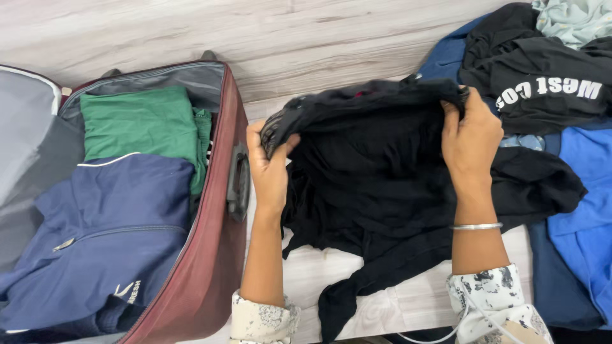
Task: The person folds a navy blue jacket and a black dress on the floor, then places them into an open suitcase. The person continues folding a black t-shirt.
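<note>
- Left hand (269,167) and right hand (470,140) each clenched the far edge of a black garment (376,185) spread on the surface (319,38).
- Suitcase (213,255) edge lay just left; a clothes pile (561,83) crowded the right.
- Open room remained far.

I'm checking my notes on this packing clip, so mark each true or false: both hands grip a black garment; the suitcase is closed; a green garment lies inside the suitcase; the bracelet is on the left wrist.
1. Both the left hand and the right hand grip the black garment: true.
2. The suitcase is closed: false, the maroon case lies open.
3. A folded green garment lies inside it: true, beside a navy jacket.
4. The bracelet is on the left wrist: false, it is on the right wrist.
</note>
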